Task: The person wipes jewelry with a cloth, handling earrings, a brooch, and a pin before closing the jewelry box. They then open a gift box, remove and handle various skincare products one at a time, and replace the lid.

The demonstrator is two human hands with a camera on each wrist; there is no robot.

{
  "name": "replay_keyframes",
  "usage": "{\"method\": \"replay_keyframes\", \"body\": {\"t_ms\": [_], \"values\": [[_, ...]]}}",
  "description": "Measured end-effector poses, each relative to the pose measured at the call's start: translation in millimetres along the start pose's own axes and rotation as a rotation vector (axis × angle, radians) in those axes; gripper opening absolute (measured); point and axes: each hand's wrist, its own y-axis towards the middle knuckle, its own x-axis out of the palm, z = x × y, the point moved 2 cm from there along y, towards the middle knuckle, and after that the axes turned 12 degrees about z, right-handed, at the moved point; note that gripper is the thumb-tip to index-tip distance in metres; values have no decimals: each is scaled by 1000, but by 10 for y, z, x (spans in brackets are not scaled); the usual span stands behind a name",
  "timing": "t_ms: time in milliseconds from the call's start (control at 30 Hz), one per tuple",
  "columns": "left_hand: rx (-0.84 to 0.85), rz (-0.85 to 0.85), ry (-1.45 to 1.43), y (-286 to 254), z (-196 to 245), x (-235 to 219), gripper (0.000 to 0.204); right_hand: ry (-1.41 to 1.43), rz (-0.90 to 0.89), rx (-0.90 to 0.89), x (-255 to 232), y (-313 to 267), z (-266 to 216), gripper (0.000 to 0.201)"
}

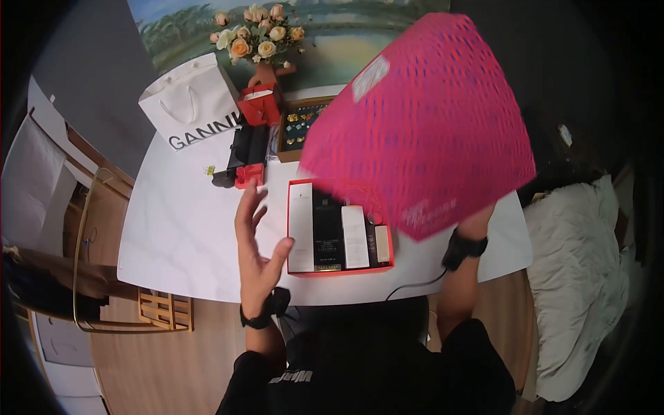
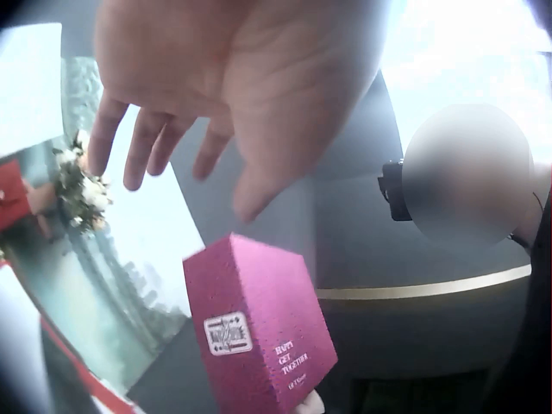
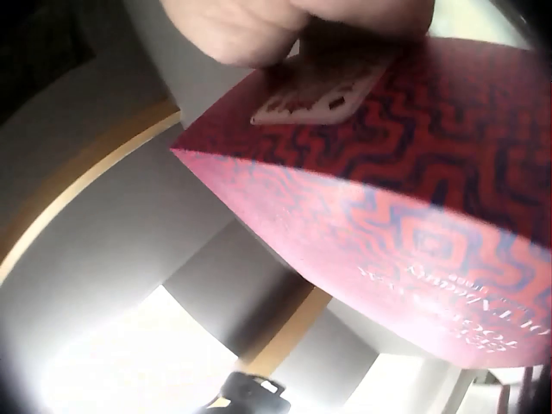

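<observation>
My right hand (image 1: 477, 223) grips a large pink box lid (image 1: 425, 131) by its near edge and holds it up, tilted, over the right half of the table. The lid has a red and blue maze-like pattern, a pale label and white lettering. In the right wrist view, fingers (image 3: 250, 30) curl at the lid's side. My left hand (image 1: 259, 259) is empty, fingers spread and thumb apart, just left of a red open box (image 1: 346, 272). Inside that box stand a white carton (image 1: 301, 228), a black carton (image 1: 327, 232) and several smaller packs. The lid overlaps the box's far right corner in the head view.
Behind stand a white paper bag (image 1: 190, 104), a small red bag (image 1: 261, 107), black boxes (image 1: 249, 149) and a wooden jewellery tray (image 1: 283, 151), partly hidden by the lid. A flower vase (image 1: 259, 41) is at the back. A cable (image 1: 415, 283) crosses the table's front edge.
</observation>
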Motion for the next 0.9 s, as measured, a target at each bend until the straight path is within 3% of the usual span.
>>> {"method": "replay_keyframes", "body": {"t_ms": [67,100,167,200,267,300,333,400,433,500,567,633,800,833,900], "values": [[85,-69,-163,13,54,87,109,-170,-75,23,-27,-549,-245,61],[-95,-3,-171,-112,207,161,111,-333,-161,-23,-91,-830,-117,65],[-197,191,-120,-236,330,163,112,-347,-212,-2,-164,-1307,119,67],[-200,201,-115,-274,324,164,112,-365,-258,20,-180,-1495,209,68],[-273,361,-451,-379,232,127,102,-379,-322,39,-156,-1555,251,70],[-276,379,-445,-436,140,96,102,109,-206,445,-137,-1506,288,69],[-327,439,-519,-476,-14,57,85,599,-73,839,-80,-1445,314,68],[-478,486,-638,-396,-291,-11,59,569,-208,741,5,-1030,-213,67],[-488,501,-635,-308,-341,-54,59,535,-317,649,12,-913,-421,66],[-488,208,-47,-27,-360,-66,58,592,-418,681,-2,-842,-396,72],[-505,162,-16,131,-698,-74,59,271,-604,431,70,-829,-363,81],[-512,106,15,263,-834,-29,62,220,-587,415,136,-969,-333,86],[-602,-288,83,237,-1121,44,71,217,-555,338,84,-1395,-309,99],[-607,-298,85,175,-1163,49,71,214,-548,347,72,-1426,-305,99],[-762,-232,-204,15,-1211,53,72,216,-529,469,45,-1492,-282,100]]}}
